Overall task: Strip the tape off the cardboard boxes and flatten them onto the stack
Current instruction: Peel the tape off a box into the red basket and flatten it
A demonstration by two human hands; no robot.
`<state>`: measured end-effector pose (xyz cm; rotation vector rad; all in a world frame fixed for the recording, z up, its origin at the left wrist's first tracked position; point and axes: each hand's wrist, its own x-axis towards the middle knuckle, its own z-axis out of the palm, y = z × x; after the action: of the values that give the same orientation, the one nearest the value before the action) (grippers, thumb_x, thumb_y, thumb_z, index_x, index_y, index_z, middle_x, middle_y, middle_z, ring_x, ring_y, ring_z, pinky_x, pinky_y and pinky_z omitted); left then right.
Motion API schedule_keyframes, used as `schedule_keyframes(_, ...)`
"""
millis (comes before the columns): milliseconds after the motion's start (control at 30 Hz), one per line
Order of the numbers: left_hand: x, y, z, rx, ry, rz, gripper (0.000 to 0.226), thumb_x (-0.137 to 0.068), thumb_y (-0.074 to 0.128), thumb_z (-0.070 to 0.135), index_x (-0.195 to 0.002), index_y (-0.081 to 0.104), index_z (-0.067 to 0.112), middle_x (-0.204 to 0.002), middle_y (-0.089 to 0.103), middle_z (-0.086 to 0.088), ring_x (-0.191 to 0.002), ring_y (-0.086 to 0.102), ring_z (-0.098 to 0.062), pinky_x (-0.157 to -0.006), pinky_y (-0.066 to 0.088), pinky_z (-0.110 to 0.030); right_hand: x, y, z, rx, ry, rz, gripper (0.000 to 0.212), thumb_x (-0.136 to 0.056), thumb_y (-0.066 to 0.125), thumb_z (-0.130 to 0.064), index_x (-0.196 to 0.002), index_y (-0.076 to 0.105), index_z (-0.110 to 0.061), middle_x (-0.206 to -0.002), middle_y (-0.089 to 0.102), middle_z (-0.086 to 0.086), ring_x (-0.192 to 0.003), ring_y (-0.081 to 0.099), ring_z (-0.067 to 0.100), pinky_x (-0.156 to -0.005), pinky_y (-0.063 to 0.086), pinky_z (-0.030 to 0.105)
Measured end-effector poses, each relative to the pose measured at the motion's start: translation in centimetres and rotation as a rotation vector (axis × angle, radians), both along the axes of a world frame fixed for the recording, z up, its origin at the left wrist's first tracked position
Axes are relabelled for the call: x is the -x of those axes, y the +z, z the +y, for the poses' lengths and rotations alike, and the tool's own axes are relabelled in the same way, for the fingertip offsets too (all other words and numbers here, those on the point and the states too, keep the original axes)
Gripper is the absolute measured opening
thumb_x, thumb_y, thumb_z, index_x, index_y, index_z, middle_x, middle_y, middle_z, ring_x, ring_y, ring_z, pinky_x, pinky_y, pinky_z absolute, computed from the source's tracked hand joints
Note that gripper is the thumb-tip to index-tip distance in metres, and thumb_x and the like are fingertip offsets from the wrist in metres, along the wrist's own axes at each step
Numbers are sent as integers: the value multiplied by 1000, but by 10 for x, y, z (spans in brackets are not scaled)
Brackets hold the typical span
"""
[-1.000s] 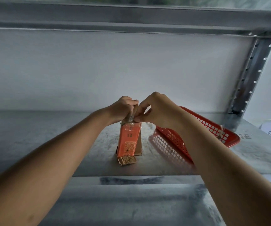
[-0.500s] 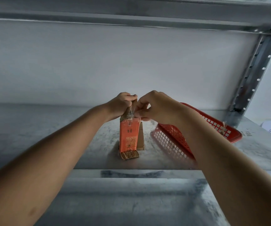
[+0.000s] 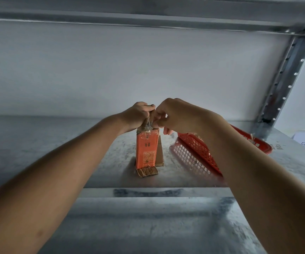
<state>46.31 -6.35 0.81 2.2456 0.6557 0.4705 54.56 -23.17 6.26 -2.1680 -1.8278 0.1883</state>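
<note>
1. One box point(image 3: 146, 149) is standing upright on the shelf point(image 3: 56, 143), with tape point(image 3: 149, 125) on its top.
2. Both hands are working at the peeling step: left hand point(image 3: 138, 114) is gripping the box top, right hand point(image 3: 171, 114) is pinching the tape.
3. Next, I think, is pulling the tape off, then squashing the box flat.
4. Beside it, a red basket point(image 3: 199, 153) is lying.

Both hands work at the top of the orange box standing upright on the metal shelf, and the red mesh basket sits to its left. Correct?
Not quite. The head view shows the red mesh basket to the right of the orange box, not left. The rest holds: left hand and right hand are at its top, on the metal shelf.
</note>
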Motion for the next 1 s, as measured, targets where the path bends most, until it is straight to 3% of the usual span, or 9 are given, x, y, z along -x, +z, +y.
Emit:
schedule_keyframes(100,3,0,-2,50,-13,-31,36,-102,36,2,-120,66,8,-123,56,0,-114,57,-15,-88,45,-21,5,-2,5,89,-14,-162,19,-107,50,-18,-112,69,-13,-95,70,4,-85,69,19,-75,55,34)
schedule_keyframes(200,3,0,1,107,-7,-43,41,-103,34,2,-132,63,8,-125,54,-2,-111,57,-10,-89,46,-21,5,-12,7,104,-6,-240,18,-106,45,-6,-110,62,-9,-99,64,5,-76,56,16,-61,41,27)
schedule_keyframes(333,2,1,6,157,9,-29,26,-107,45,14,-112,63,-4,-102,59,-11,-97,62,-20,-82,47,-28,4,-13,1,72,26,-230,20,-105,39,-4,-100,57,-11,-96,59,3,-76,50,15,-62,38,27)
schedule_keyframes(433,1,-1,9,175,-16,-23,24,-106,50,19,-106,60,-4,-99,57,-11,-91,60,-22,-77,45,-29,4,-18,-4,-17,83,-219,18,-108,43,-9,-98,55,-19,-94,56,-5,-81,53,9,-67,44,27)
schedule_keyframes(533,1,-2,8,152,-29,-18,19,-105,41,6,-106,59,1,-104,52,-9,-90,58,-15,-72,46,-15,0,-28,-6,-100,122,-163,15,-109,42,-11,-105,56,-17,-99,55,-8,-87,54,5,-74,45,26)
schedule_keyframes(600,2,-1,8,112,-43,-10,20,-105,39,6,-105,59,3,-104,48,-3,-93,55,-14,-73,45,-10,-3,-32,-7,-148,124,-61,15,-109,44,-13,-107,59,-15,-97,57,-11,-89,60,7,-75,46,25)
schedule_keyframes(733,1,-1,11,37,-47,22,34,-93,44,19,-112,65,1,-119,55,-9,-109,58,-17,-91,44,-24,-8,-39,-12,-390,113,331,7,-103,61,-10,-103,68,-9,-91,73,-1,-80,75,14,-76,63,34)
schedule_keyframes(800,0,-2,10,33,-28,27,32,-103,43,14,-123,64,1,-126,56,-10,-114,57,-17,-88,43,-22,-12,-44,-16,-451,99,482,12,-99,66,-9,-108,74,-9,-93,76,1,-81,77,18,-76,64,33)
schedule_keyframes(1000,1,-3,10,-18,-36,27,47,-104,33,5,-144,58,12,-137,48,-1,-132,48,-20,-104,34,-26,-18,-49,-17,-436,112,493,18,-85,80,-2,-97,82,-16,-97,75,-3,-86,77,17,-83,63,28)
